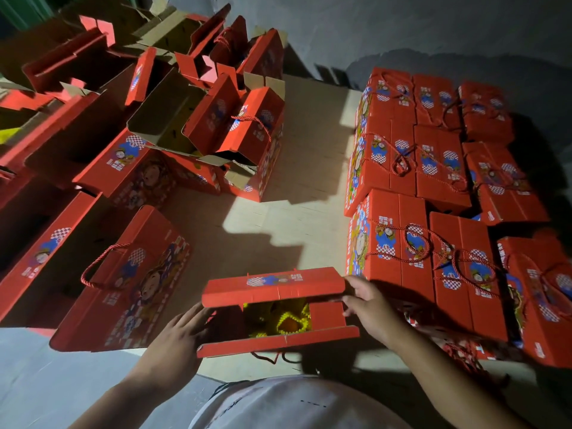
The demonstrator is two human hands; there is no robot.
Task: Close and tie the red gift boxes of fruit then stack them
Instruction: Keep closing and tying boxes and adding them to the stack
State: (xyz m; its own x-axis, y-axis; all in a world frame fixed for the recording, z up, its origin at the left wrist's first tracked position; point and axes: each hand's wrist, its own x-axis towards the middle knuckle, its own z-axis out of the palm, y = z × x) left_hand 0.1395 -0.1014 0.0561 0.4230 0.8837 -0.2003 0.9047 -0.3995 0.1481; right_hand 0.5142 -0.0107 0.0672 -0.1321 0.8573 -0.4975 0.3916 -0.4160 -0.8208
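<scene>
On the floor, box (278, 311): my hands brace both ends so its flaps meet.
Left hand (181, 334): fingers straight, pressing.
Right hand (368, 301): pinching the far flap.

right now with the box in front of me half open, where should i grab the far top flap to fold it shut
Probably by its two short ends, one hand from each side. The far flap stands raised over the fruit, and the left hand and right hand already sit at those ends; press it down toward the near flap.

Red cardboard gift boxes (399, 243): blue-and-white checker patches, cartoon print, red twisted cord handles (416, 246). Open box (278, 311): yellow foam netting (294, 317) over orange fruit. Flap insides plain brown. Pale wooden floor (309, 168).
</scene>
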